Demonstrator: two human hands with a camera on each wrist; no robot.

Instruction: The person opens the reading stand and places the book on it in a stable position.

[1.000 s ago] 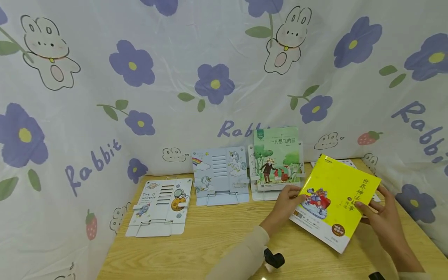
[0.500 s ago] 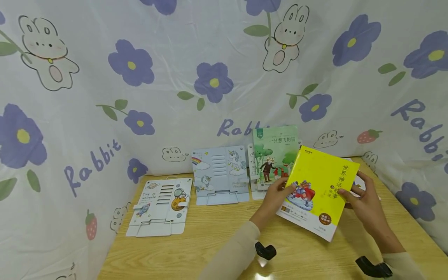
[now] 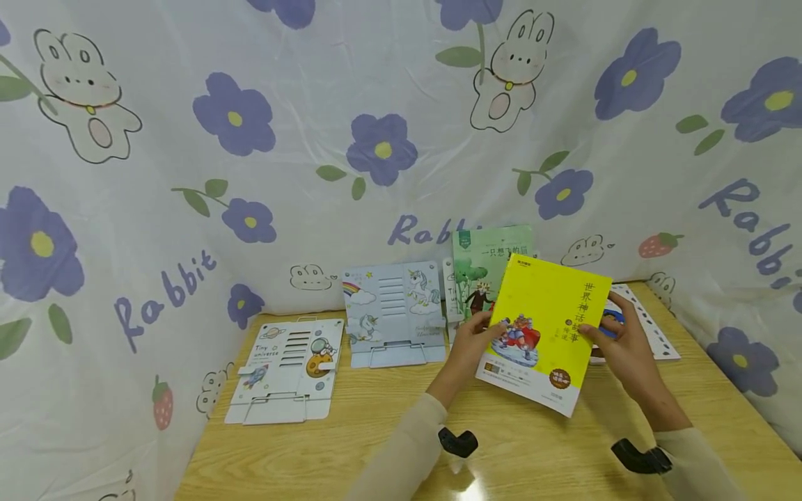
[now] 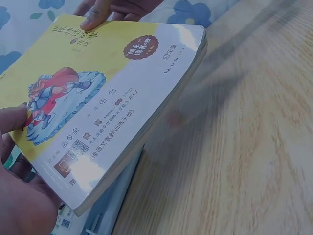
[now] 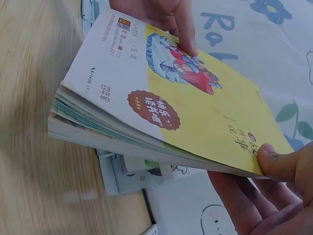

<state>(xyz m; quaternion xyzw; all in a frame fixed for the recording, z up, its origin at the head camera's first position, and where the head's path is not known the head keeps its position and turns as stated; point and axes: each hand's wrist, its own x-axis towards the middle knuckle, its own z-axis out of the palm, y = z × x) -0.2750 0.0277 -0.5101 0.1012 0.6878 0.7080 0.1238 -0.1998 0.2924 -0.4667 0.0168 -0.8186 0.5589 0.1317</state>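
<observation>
A thick paperback book [image 3: 545,313] with a yellow and white cover is held tilted above the table by both hands. My left hand [image 3: 466,348] grips its left edge, thumb on the front by the printed warrior figure. At the opposite edge my right hand [image 3: 633,355] pinches it, thumb on the cover and fingers beneath, as the right wrist view shows with the book's page block [image 5: 122,142]. Behind it a green book [image 3: 482,268] leans on a white bookstand, partly covered by the yellow book.
A blue unicorn bookstand [image 3: 395,313] stands left of the green book, and a white space-themed bookstand [image 3: 288,369] farther left. At right on the wooden table [image 3: 376,445] lies a white dotted-edged item [image 3: 651,327], partly hidden. A patterned curtain [image 3: 301,209] hangs behind.
Both hands have carried the yellow book leftward and slightly up, now in front of the green book. More of the white dotted-edged item at right has come into view.
</observation>
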